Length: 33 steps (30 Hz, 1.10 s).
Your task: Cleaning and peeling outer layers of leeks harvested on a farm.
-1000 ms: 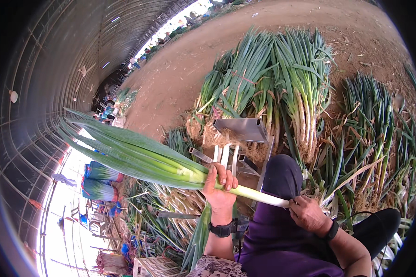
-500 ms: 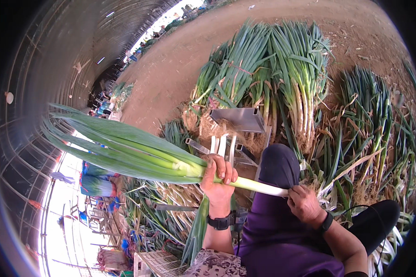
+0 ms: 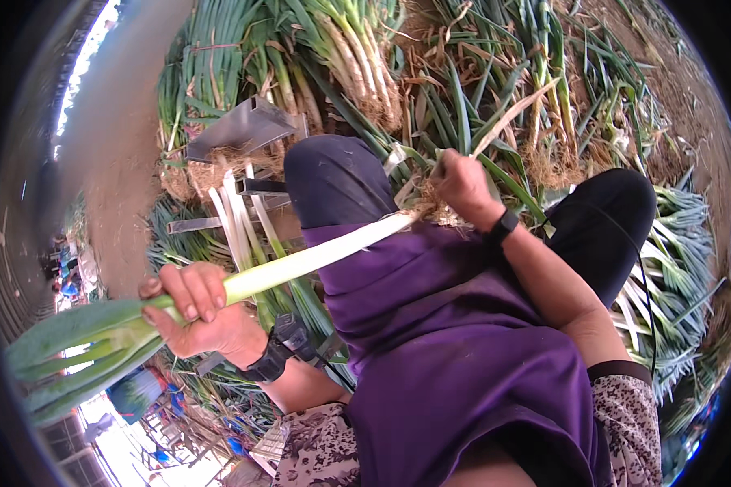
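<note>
My left hand [image 3: 191, 312] is wrapped round a long green onion [image 3: 317, 256] where its white shaft meets the green leaves. The stalk lies slantwise across my lap, leaves at the lower left and white root end toward the upper right. Just beyond that end, my right hand [image 3: 461, 188] is closed in a fist. Brownish roots or husk show beside its fingers, and I cannot make out what is inside them. Several peeled white stalks [image 3: 240, 219] rest by a metal stand [image 3: 248, 130], left of my knee.
Tied bundles of green onions [image 3: 211, 65] stand on the soil at the upper left. More unpeeled onions [image 3: 544, 89] lie ahead, with dry leaves among them. A pile of onions [image 3: 666, 268] lies at the right. A thin black cable [image 3: 646, 284] hangs beside my right knee.
My view has swung to the right and down. The left hand has lowered the leafy end. My right hand, earlier pinching the white end, is now closed just past the root end.
</note>
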Tool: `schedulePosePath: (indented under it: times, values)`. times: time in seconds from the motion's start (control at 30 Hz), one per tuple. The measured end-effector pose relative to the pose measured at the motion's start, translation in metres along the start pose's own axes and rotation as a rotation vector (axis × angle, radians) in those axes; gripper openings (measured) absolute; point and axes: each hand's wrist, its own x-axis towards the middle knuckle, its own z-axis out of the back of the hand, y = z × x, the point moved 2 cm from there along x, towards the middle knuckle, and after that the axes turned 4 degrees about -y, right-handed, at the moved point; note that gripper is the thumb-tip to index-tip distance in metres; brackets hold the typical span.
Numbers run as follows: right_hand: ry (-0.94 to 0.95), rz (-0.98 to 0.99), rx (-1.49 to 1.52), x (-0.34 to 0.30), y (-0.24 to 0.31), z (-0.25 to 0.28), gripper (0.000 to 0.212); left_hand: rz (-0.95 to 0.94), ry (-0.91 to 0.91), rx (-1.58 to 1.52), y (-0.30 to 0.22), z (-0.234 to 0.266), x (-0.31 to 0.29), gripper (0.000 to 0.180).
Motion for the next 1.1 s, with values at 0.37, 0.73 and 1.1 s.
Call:
schedulePosePath:
  times: [0.37,0.73,1.1]
  values:
    - [0.383,0.664,0.352,-0.022,0.086,0.023,0.029,0.031,-0.02,-0.169,0.007,0.007,-0.001,0.025]
    - [0.465,0.428,0.431,-0.008,0.095,0.014,0.007,0.075,-0.012,-0.338,0.025,-0.001,0.011,0.025]
    - [0.275,0.028,-0.264,-0.019,-0.017,0.045,0.028,0.074,0.195,-0.398,-0.009,-0.009,0.015,0.019]
